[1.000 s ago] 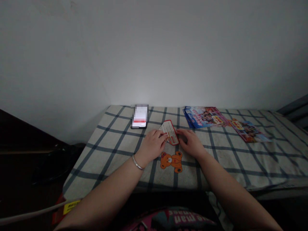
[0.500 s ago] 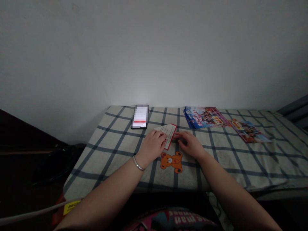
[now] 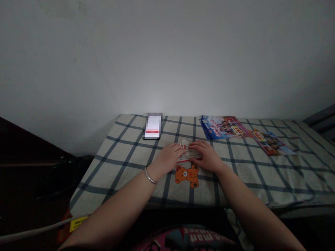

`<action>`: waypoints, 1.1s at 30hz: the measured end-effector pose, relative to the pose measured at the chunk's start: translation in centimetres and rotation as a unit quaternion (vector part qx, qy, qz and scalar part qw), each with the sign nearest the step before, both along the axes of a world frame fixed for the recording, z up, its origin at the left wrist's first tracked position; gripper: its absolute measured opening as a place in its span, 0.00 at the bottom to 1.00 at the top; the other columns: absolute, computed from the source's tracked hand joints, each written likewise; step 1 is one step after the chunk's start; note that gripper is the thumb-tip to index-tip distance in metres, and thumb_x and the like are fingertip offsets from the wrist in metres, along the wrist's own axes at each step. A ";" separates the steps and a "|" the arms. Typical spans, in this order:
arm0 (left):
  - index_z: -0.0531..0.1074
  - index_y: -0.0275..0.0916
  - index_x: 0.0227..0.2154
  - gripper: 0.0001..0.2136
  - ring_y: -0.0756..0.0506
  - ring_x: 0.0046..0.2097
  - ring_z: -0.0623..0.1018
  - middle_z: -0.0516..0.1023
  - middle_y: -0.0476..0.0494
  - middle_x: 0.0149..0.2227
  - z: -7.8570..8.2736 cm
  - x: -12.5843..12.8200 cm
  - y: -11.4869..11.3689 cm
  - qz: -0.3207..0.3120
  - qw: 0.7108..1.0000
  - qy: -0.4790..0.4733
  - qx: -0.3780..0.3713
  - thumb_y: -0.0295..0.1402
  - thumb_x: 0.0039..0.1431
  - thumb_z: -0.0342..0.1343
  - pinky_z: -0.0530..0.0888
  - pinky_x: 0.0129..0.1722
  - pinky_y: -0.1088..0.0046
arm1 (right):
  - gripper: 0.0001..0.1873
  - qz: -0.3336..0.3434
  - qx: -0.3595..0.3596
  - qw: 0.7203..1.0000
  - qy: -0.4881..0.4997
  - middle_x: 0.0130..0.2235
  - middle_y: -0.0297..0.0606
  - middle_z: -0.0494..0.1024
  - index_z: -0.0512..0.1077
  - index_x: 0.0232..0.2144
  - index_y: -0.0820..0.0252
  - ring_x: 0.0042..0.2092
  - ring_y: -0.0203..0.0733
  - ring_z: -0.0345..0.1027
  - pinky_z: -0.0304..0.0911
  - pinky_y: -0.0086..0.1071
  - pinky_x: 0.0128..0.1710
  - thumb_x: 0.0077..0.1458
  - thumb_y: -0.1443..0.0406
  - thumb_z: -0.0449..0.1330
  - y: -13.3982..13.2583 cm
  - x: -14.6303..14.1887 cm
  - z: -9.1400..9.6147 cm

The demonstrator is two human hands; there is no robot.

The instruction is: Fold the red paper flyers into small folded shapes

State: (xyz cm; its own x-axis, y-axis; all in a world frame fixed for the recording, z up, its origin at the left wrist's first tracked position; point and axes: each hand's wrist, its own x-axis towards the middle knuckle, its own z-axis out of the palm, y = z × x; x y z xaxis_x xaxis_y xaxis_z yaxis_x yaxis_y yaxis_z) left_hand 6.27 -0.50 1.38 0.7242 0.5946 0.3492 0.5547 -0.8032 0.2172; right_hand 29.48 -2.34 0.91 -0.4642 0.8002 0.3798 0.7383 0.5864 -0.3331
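A small white leaflet with a red border (image 3: 188,155) lies on the checked cloth (image 3: 125,153), just above an orange teddy-bear print (image 3: 186,174). My left hand (image 3: 167,159) has curled fingers that pinch the leaflet's left end. My right hand (image 3: 206,155) lies on the leaflet's right part with its fingers pressing down, and covers much of it. A silver bangle (image 3: 149,176) sits on my left wrist.
A lit phone (image 3: 153,127) lies near the wall, beyond my left hand. A stack of blue and pink leaflets (image 3: 222,127) and one more leaflet (image 3: 272,142) lie at the right. The cloth's left edge drops into a dark space. A white cable (image 3: 31,233) runs at the lower left.
The leaflet was tilted up between my hands; it has turned and come down flat on the cloth. My right hand has slid over it, and the left hand keeps its end.
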 end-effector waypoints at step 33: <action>0.72 0.38 0.48 0.17 0.41 0.53 0.71 0.73 0.41 0.51 0.9 -0.9 -0.4 0.036 0.999 0.005 -0.040 0.38 0.58 0.60 0.70 0.55 0.59 | 0.09 0.004 0.072 0.996 -0.056 0.42 0.37 0.80 0.78 0.38 0.53 0.46 0.45 0.69 0.61 0.43 0.51 0.58 0.60 0.60 -0.9 -1.8 0.9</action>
State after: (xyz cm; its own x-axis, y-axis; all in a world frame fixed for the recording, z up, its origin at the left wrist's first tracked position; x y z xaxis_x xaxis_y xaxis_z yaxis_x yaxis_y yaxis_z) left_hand 5.32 -0.94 2.29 0.6818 0.6710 0.2914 0.6131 -0.7414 0.2728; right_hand 27.71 -3.25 1.83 -0.5159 0.7380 0.4350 0.7619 0.6274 -0.1609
